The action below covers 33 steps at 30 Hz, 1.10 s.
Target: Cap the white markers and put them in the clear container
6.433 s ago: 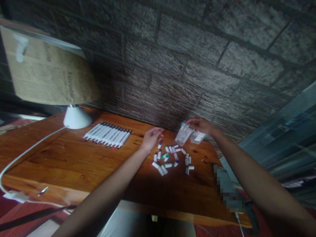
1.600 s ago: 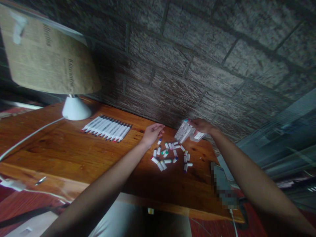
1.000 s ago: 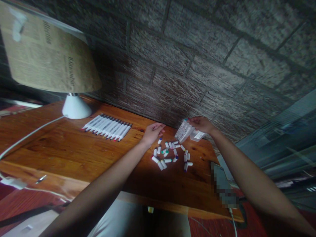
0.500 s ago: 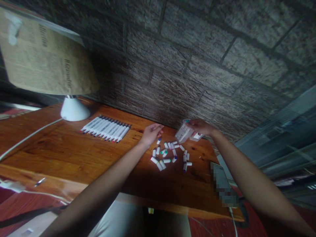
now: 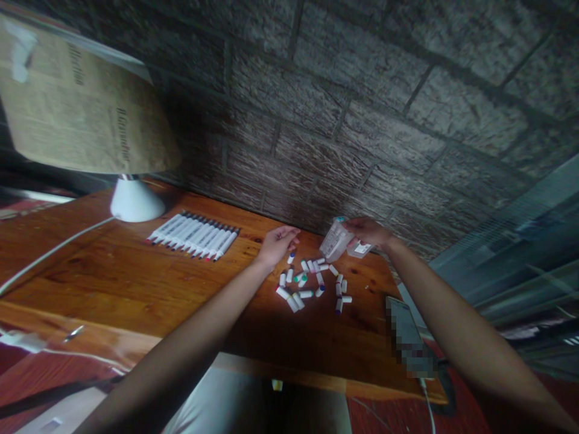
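Observation:
Several small white marker caps with coloured ends (image 5: pixel 312 284) lie scattered on the wooden table (image 5: pixel 136 283). My left hand (image 5: pixel 277 244) rests just above the pile with its fingers curled; what they hold, if anything, is too small to make out. My right hand (image 5: pixel 368 232) grips a clear plastic box with a label (image 5: pixel 335 240), tilted, near the brick wall. A second small clear piece (image 5: pixel 360 248) sits under that hand. A row of white markers with dark tips (image 5: pixel 194 236) lies to the left.
A table lamp with a white base (image 5: pixel 136 204) and paper shade (image 5: pixel 81 114) stands at the back left, its white cable (image 5: pixel 45 260) running off the left edge. A blurred-out phone (image 5: pixel 404 334) lies at the right edge. A brick wall (image 5: pixel 362 108) rises behind.
Both hands stay almost where they were. The plastic box in my right hand has tilted slightly; the view has shifted a little.

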{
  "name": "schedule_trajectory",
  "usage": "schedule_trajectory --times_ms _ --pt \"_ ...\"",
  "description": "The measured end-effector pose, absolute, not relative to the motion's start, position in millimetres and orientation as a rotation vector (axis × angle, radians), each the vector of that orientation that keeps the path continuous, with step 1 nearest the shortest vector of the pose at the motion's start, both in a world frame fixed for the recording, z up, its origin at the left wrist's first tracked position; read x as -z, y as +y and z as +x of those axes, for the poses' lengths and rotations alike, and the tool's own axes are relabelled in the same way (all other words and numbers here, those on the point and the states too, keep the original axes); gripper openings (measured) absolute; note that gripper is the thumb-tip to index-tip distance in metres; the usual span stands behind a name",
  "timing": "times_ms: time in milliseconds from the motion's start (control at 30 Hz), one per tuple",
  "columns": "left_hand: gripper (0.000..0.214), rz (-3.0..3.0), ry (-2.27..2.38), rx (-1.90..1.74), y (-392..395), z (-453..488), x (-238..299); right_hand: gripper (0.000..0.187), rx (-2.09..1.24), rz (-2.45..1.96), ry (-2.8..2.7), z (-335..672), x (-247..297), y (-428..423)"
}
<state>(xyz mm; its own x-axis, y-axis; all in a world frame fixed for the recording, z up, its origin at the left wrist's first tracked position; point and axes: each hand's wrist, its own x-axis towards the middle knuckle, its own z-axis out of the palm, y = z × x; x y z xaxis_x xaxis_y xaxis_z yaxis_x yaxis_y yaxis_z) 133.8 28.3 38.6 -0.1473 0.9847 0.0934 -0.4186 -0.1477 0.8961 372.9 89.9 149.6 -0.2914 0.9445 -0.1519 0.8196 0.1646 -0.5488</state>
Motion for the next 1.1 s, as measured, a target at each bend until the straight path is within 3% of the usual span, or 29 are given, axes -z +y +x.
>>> schedule_trajectory --times_ms 233,733,1100 --pt "0.029 0.889 0.901 -1.554 27 135 -40 0.041 -0.5 -1.684 -2.275 375 -149 88" --pt "0.024 0.885 0.903 -1.54 26 135 -40 0.018 -0.325 -1.696 -2.335 394 -165 100" --pt "0.025 0.882 0.896 -1.534 26 134 -40 0.022 -0.152 -1.772 -2.352 388 -173 110"
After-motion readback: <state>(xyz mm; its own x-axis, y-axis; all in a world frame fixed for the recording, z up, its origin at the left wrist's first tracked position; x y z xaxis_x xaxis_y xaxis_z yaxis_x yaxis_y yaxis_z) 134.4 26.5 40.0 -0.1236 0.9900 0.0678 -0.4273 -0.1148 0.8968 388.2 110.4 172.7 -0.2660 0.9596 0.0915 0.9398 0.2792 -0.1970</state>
